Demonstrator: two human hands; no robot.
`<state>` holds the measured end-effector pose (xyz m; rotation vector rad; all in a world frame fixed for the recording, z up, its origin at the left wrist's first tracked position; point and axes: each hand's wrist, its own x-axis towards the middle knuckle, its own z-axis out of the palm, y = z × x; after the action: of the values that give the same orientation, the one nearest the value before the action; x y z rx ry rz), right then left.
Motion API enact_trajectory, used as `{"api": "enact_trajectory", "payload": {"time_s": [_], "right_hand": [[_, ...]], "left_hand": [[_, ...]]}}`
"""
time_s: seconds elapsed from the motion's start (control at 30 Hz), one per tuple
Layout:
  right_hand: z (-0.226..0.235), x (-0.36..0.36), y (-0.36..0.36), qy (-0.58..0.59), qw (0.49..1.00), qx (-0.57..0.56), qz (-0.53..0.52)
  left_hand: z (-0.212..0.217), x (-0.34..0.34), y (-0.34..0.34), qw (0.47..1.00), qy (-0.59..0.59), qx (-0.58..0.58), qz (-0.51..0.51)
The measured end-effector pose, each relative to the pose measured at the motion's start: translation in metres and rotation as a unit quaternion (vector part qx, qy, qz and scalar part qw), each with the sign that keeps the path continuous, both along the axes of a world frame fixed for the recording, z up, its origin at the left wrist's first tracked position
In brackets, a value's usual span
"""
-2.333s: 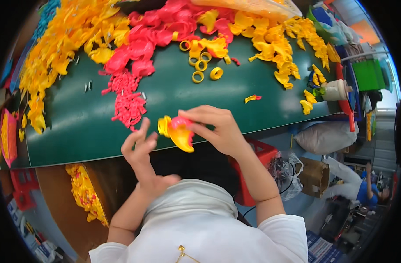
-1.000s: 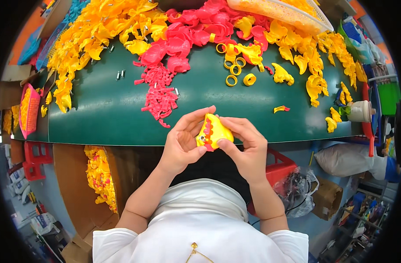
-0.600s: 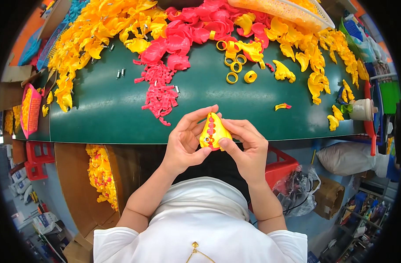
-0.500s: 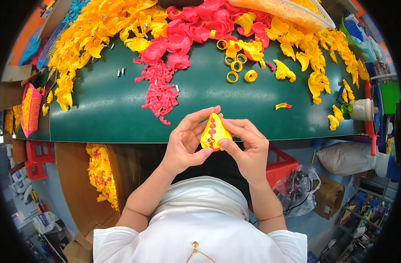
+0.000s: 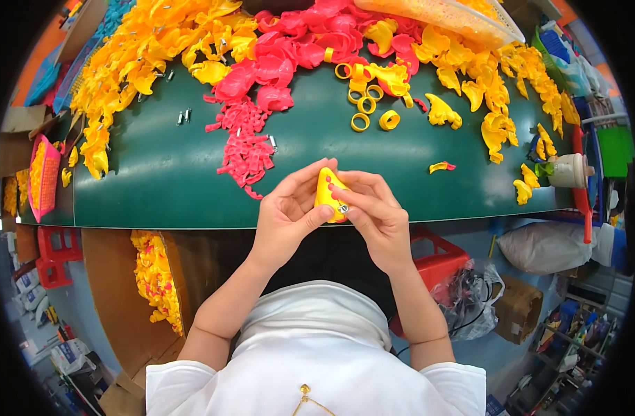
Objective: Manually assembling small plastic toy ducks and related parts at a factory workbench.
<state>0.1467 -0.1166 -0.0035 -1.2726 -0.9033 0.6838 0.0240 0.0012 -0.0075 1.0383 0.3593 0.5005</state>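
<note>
brimming yellow basket (image 5: 448,15) beyond yellow piece (image 5: 328,196)

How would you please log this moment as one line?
left hand: holds yellow plastic piece | right hand: pinches same piece | green table: yellow rings, pink scraps

- yellow piece (image 5: 329,196): smooth glossy plastic, tiny shiny metal bit on it
- green tabletop (image 5: 158,187): matt, smooth
- yellow rings (image 5: 364,104): glossy plastic
- cardboard box (image 5: 517,308): dull brown

a green worktable (image 5: 400,173) stands over a blue floor (image 5: 491,347) beside red crates (image 5: 54,253).
</note>
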Motion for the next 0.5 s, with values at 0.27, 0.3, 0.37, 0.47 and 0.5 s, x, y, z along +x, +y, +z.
{"api": "enact_trajectory", "payload": {"time_s": [0.27,0.3,0.37,0.47,0.5], "right_hand": [[-0.02,0.001,0.0,-0.006,0.999,0.028,-0.023],[-0.019,0.002,0.0,0.029,0.999,0.041,-0.001],[-0.016,0.003,0.0,0.053,0.998,0.044,0.011],[-0.016,0.0,0.002,0.093,0.992,0.09,-0.005],[-0.016,0.0,0.001,0.096,0.991,0.092,0.0]], "left_hand": [[-0.015,0.009,0.003,0.999,-0.034,-0.012,0.006],[-0.012,0.011,0.005,0.999,-0.032,-0.013,0.005],[-0.009,0.014,0.006,1.0,-0.024,-0.002,-0.015],[-0.014,0.015,0.0,0.998,-0.036,0.052,0.026],[-0.015,0.016,-0.003,0.994,-0.048,0.09,0.052]]}}
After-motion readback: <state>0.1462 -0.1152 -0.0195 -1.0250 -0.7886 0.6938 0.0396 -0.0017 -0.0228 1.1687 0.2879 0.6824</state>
